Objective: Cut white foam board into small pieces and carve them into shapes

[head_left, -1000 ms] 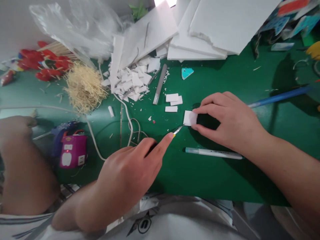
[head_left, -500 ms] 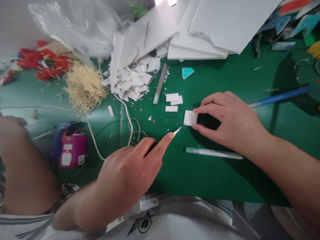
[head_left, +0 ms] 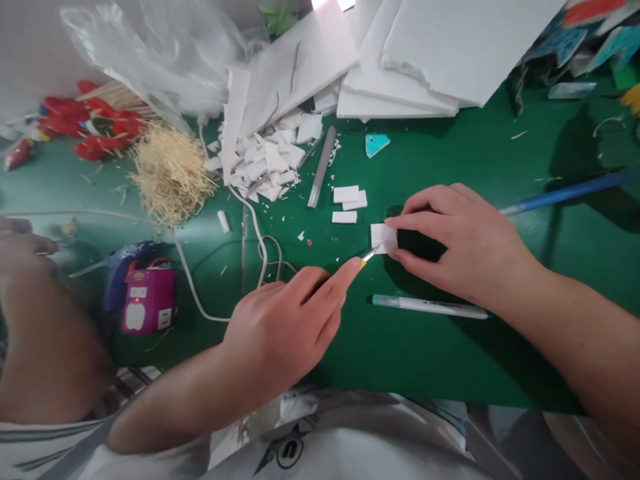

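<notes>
My left hand (head_left: 290, 320) is closed around a slim craft knife (head_left: 369, 256), its yellow collar showing by the fingertip. The blade tip rests on a small white foam square (head_left: 383, 238). On the right, my right hand (head_left: 457, 240) pinches the square's right side between thumb and fingers, holding it on the green table (head_left: 400, 360). Three small white rectangles (head_left: 345, 217) lie just up and left of the square. A white marker with a teal cap (head_left: 430, 307) lies below my right hand.
White foam scraps (head_left: 270, 160), a grey pen (head_left: 322, 167) and large foam sheets (head_left: 450, 47) lie farther back. A purple glue-gun holder or box (head_left: 149, 301), cables and another person's arm (head_left: 45, 333) are at left. A blue pen (head_left: 565, 192) lies right.
My left hand has moved right, bringing the knife tip from the square's lower left corner onto its face. My right hand has barely moved.
</notes>
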`<state>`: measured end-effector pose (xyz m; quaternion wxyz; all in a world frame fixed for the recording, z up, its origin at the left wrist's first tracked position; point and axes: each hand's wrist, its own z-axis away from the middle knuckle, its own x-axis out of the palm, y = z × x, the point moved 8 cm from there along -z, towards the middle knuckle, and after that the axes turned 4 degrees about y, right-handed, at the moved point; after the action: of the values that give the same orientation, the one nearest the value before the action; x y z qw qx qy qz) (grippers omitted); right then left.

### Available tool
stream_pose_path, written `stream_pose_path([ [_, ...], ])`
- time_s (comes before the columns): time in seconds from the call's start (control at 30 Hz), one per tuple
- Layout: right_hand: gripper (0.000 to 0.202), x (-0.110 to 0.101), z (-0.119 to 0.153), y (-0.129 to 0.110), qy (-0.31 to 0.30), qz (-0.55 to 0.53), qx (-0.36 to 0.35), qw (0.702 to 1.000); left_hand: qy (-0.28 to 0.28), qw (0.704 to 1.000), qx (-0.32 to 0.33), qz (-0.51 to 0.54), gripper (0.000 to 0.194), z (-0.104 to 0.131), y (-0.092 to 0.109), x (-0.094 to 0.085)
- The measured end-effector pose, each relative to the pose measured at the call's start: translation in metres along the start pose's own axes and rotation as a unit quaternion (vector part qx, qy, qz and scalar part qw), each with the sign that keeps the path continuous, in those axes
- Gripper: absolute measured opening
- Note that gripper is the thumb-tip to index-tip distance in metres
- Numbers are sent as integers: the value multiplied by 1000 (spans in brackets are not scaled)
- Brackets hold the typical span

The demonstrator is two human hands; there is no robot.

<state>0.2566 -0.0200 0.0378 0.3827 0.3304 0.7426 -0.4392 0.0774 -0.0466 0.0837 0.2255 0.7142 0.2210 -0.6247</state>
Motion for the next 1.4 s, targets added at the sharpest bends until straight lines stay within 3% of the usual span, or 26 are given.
stream_pose_path([
  [0.53, 27, -1, 0, -2, 2, 3, -20, 1000, -15, 1000, 5, -8, 39, -3, 2, 5],
  [1.4, 27, -2, 1, -3, 22, -8, -21, 1000, -22, 999, 9, -23, 39, 8, 3, -7],
])
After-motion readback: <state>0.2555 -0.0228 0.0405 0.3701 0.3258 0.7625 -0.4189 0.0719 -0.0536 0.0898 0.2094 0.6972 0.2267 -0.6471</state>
